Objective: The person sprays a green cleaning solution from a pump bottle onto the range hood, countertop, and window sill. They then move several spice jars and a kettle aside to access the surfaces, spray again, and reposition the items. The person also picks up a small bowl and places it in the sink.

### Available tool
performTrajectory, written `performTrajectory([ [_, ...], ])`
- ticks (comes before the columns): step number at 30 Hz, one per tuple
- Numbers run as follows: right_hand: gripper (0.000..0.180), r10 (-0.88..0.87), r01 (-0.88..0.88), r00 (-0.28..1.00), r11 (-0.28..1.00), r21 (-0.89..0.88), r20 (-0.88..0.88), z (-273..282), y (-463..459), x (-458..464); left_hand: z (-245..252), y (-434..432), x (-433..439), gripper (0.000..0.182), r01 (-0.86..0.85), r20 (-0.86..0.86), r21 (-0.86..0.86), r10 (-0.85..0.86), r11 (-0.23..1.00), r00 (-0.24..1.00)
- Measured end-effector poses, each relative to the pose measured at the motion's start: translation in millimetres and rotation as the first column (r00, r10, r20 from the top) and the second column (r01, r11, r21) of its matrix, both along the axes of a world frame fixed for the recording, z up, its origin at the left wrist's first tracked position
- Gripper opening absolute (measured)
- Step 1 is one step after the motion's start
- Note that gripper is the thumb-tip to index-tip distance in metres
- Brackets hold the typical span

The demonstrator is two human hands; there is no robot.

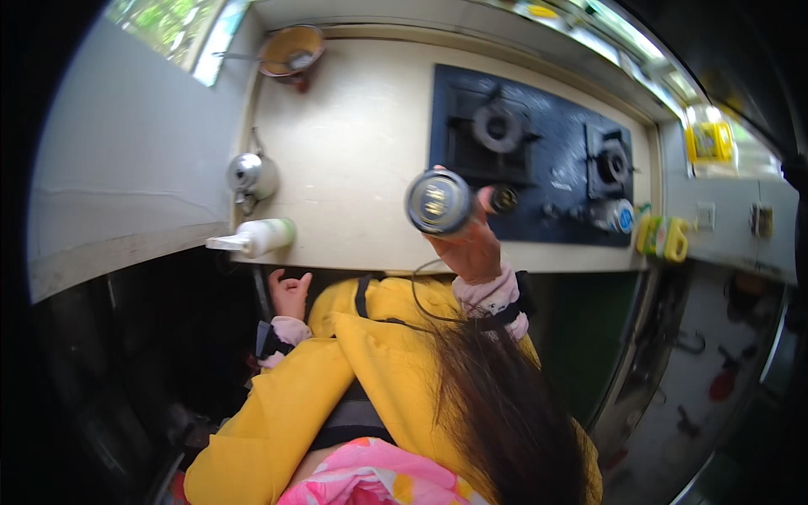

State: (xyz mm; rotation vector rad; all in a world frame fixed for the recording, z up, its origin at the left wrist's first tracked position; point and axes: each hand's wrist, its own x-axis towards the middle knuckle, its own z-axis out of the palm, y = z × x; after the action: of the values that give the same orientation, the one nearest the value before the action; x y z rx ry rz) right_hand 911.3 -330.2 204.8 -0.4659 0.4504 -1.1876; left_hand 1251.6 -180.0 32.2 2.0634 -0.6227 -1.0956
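Note:
My right hand (470,249) is raised over the counter's front edge and grips a jar with a dark lid (439,203) that bears gold writing. Just right of that jar, a smaller dark-capped container (504,199) appears by my fingers; whether I hold it too is unclear. My left hand (290,293) is low at the front edge of the counter (353,158), fingers apart, nothing in it. Nearest to it is a white pump bottle (259,238). Behind that bottle stands a metal kettle (247,175).
A black two-burner gas hob (546,151) fills the counter's right part. A brown bowl (291,53) with a utensil in it sits at the back left. A clear bottle (613,216) and a yellow-green jug (663,238) are at the right end. Walls flank both sides.

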Motion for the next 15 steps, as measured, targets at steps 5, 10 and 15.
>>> performTrajectory([
  [5, 0.08, -0.402, 0.402, 0.795, 0.91, 0.102, 0.454, -11.9, 46.3, -95.9, 9.3, -16.7, -41.2, 0.055, 0.211, 0.001, -0.07, -0.211, 0.975, 0.977],
  [10, 0.075, -0.68, 0.681, 0.677, 0.724, -0.11, -0.282, -61.6, 81.0, -179.9, 18.9, -72.6, -127.2, 0.04, 0.503, -0.056, -0.189, -0.521, 0.843, 0.852],
  [15, 0.066, -0.482, 0.471, 0.196, 0.81, -0.349, -0.854, -133.5, 57.1, -211.4, 18.9, -156.5, -258.0, 0.07, 0.822, 0.264, -0.346, -0.794, 0.452, 0.548],
])
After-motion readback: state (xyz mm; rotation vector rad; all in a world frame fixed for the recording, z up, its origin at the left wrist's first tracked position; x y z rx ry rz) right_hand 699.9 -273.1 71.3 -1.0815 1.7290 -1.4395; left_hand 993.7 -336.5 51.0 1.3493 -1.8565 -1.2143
